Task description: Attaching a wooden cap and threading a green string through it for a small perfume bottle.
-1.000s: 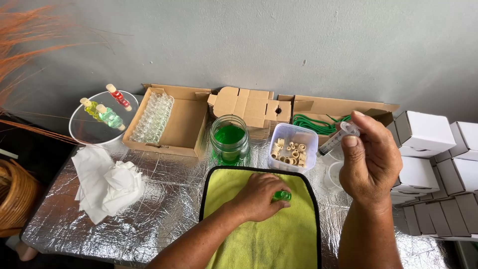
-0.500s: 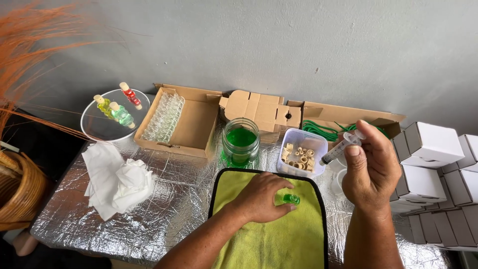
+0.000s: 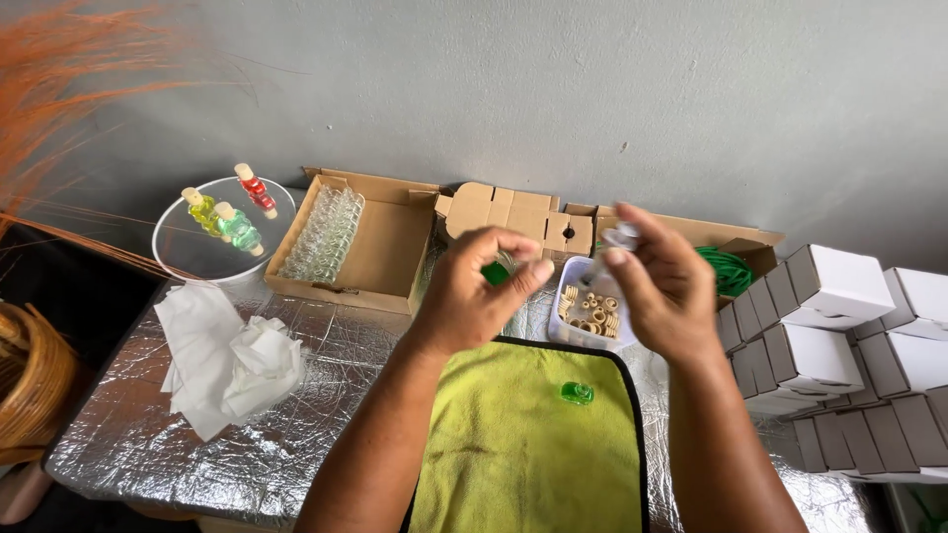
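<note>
Both hands are raised above the table in the head view. Left hand (image 3: 482, 286) has its fingers curled in a pinch around a small green item (image 3: 497, 273), most of it hidden behind the fingertips, so its kind cannot be told. Right hand (image 3: 660, 292) is closed around a small clear syringe-like tube (image 3: 619, 238), whose tip pokes out above the thumb, just beside the left hand's fingertips.

Below them lies a yellow-green cloth (image 3: 513, 444) with a dark border, spread on the silver foil-covered table (image 3: 197, 434). A small green bottle (image 3: 577, 393) rests on the cloth, apart from both hands. Just behind the cloth, partly hidden by the right hand, stands a clear tub of pale wooden beads (image 3: 590, 314).

Further back sits an open cardboard box (image 3: 390, 252) holding rows of empty clear glass bottles (image 3: 324, 234). Left of it is a clear round bowl (image 3: 212, 252) with three filled bottles, yellow, green and red. Crumpled white tissue (image 3: 227, 360) lies near the table's left front. Folded cardboard pieces (image 3: 513, 212) stand at the back, with green cord (image 3: 729, 268) in another box to the right. Small white boxes (image 3: 849, 336) are stacked at the right edge. A woven basket (image 3: 30, 385) sits at the far left.
</note>
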